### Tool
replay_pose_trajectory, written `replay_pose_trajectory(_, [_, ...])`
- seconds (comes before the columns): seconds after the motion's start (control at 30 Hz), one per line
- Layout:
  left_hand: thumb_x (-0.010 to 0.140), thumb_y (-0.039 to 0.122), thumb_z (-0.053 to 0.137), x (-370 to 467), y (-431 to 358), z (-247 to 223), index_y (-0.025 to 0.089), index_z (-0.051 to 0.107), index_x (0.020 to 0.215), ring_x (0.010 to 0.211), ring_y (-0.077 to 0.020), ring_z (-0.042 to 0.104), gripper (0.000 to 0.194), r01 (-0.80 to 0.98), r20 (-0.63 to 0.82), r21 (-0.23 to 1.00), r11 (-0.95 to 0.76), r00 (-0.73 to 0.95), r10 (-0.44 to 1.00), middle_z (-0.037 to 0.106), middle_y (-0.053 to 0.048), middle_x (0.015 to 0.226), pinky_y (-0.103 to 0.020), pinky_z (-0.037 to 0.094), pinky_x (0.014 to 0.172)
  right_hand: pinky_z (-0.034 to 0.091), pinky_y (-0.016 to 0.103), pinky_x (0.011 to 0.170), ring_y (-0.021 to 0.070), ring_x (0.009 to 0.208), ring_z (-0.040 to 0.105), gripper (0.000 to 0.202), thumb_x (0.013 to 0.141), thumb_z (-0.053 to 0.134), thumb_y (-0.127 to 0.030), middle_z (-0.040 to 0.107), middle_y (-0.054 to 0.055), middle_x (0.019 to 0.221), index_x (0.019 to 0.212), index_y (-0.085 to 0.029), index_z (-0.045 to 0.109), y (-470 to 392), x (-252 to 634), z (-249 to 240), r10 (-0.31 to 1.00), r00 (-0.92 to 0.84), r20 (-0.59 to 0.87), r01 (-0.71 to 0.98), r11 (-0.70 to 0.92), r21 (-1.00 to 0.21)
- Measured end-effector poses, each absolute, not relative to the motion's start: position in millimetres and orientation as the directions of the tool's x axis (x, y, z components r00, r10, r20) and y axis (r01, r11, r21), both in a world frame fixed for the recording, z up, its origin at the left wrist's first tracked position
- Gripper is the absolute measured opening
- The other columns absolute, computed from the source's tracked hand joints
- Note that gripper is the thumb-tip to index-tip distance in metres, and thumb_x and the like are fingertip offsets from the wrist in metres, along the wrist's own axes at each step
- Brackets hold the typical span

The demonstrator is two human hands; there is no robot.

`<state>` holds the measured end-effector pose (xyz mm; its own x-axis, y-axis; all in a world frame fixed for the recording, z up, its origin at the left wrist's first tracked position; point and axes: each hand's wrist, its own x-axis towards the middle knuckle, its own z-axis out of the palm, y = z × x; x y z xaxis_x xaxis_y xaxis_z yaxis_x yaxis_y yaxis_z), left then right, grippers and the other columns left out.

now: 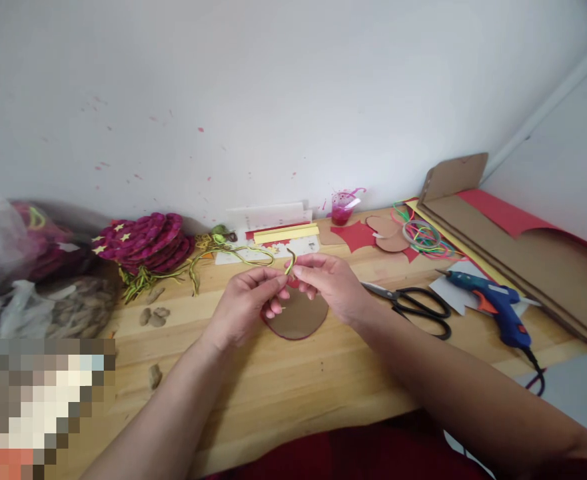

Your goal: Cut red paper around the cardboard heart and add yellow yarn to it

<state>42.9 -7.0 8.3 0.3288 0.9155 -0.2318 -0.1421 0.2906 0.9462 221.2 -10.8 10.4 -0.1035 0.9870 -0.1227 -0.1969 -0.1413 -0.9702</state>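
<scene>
Both hands meet above a round cardboard disc (300,317) that lies on the wooden table. My left hand (253,293) pinches a short piece of yellow-green and dark cord (291,261) between thumb and fingers. Close against it, my right hand (326,280) grips the same cord, whose end sticks up between the fingertips. A small red bit shows just under the fingers; what it is I cannot make out. Black-handled scissors (420,307) lie right of my right hand, partly behind the forearm.
A blue glue gun (506,300) rests at right beside stacked cardboard (518,260). Behind stand a cup of magenta paint (342,212), coloured cords (423,239) and red paper (356,237). At left are magenta painted discs (146,243) and a bag of peanuts (80,310).
</scene>
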Motion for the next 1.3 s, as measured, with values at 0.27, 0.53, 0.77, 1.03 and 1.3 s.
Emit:
replay_pose_trajectory(0.27, [0.077,0.036,0.082,43,-6,7,0.014,0.073,0.085,0.045,-0.0046,0.051,0.026,-0.111,-0.245,0.947,0.300,0.352,0.903,0.065,0.000,0.065,-0.014,0.038,0.042,0.035,0.022,0.049,0.0087,0.055,0.052,0.028,0.066,0.080,-0.037,0.063,-0.003,0.065,0.078,-0.018,0.064,-8,221,8,0.984,-0.074,-0.160,-0.275,-0.175,-0.945])
replay_pose_trajectory(0.53, [0.079,0.036,0.080,43,-6,7,0.014,0.074,0.086,0.040,-0.0020,0.043,0.024,-0.098,-0.213,0.960,0.262,0.351,0.912,0.062,0.001,0.060,-0.013,0.027,0.038,0.035,0.022,0.050,0.0088,0.055,0.053,0.023,0.065,0.075,-0.023,0.061,-0.005,0.066,0.078,-0.020,0.057,-9,224,9,0.957,-0.238,-0.168,-0.537,-0.274,-0.798])
replay_pose_trajectory(0.77, [0.080,0.037,0.080,42,-5,5,0.015,0.074,0.087,0.041,-0.0027,0.043,0.023,-0.070,-0.181,0.975,0.213,0.314,0.932,0.061,0.002,0.058,-0.013,0.027,0.039,0.035,0.024,0.051,0.0106,0.055,0.053,0.017,0.065,0.066,-0.015,0.053,-0.006,0.065,0.078,-0.021,0.057,-7,228,9,0.957,-0.216,-0.194,-0.625,-0.288,-0.725])
replay_pose_trajectory(1.03, [0.077,0.039,0.083,43,-5,10,0.014,0.073,0.083,0.039,-0.0026,0.041,0.028,-0.080,-0.131,0.985,0.151,0.216,0.967,0.060,0.002,0.055,-0.013,0.026,0.038,0.037,0.024,0.053,0.0113,0.063,0.057,0.013,0.058,0.062,-0.014,0.060,-0.003,0.081,0.068,-0.019,0.056,2,234,7,0.983,0.035,-0.181,-0.639,-0.117,-0.760])
replay_pose_trajectory(1.3, [0.077,0.040,0.082,44,-7,13,0.015,0.072,0.084,0.042,-0.0047,0.046,0.027,-0.098,-0.102,0.988,0.121,0.180,0.978,0.062,0.002,0.058,-0.014,0.033,0.039,0.029,0.024,0.046,0.0097,0.052,0.050,0.020,0.073,0.072,-0.038,0.056,-0.002,0.064,0.074,-0.019,0.070,-3,232,10,0.993,-0.067,-0.099,-0.282,-0.114,-0.952])
